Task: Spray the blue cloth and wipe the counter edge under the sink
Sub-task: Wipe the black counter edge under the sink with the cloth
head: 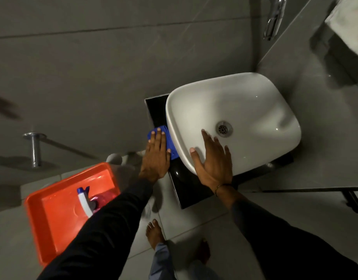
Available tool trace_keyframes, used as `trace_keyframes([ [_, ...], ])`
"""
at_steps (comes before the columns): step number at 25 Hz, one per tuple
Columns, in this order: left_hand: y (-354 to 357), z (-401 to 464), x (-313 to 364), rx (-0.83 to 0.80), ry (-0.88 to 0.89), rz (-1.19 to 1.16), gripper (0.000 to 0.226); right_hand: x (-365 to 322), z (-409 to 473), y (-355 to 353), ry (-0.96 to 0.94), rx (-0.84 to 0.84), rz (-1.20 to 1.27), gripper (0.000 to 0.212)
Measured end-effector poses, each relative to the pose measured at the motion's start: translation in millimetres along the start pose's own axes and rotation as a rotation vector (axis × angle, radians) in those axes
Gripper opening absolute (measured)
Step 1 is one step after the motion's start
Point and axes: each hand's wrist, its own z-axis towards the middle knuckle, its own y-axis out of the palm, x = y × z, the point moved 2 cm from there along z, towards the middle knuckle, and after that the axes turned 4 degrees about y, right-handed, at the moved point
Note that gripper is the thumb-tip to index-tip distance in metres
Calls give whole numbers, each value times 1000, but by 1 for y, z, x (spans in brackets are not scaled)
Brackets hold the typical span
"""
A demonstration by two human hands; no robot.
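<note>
A white basin (255, 110) sits on a narrow black counter (186, 188). My left hand (156, 156) lies flat, fingers together, pressing the blue cloth (171, 142) onto the counter's left edge beside the basin. Only a strip of cloth shows around the fingers. My right hand (212, 158) rests open on the basin's near rim, fingers spread, holding nothing. The spray bottle (86, 201), white with a blue nozzle, lies in an orange tub (59, 219) at lower left, partly hidden by my left sleeve.
A chrome tap (274, 19) hangs over the basin at top right. A chrome wall fitting (34, 148) sticks out at left. Grey tiled wall and floor surround the counter. My bare feet (154, 233) stand on the floor below the counter.
</note>
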Motion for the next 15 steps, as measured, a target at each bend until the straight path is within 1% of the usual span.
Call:
trace_keyframes([
  [2,21,-37,23,-12,-28,-26,66,0,1,1,6,-2,13,72],
  [7,67,-126,77,-38,-79,3,66,1,-1,2,-27,26,23,66],
  [10,81,-155,90,-68,-95,28,65,1,-2,1,6,-18,59,63],
  [11,83,-161,93,-67,-96,37,66,1,-3,-2,0,-10,71,62],
  [13,86,-168,97,-71,-84,36,67,1,-7,-13,-42,88,154,56],
  [15,86,-172,96,-77,-66,54,68,9,-20,-30,-124,271,295,40],
])
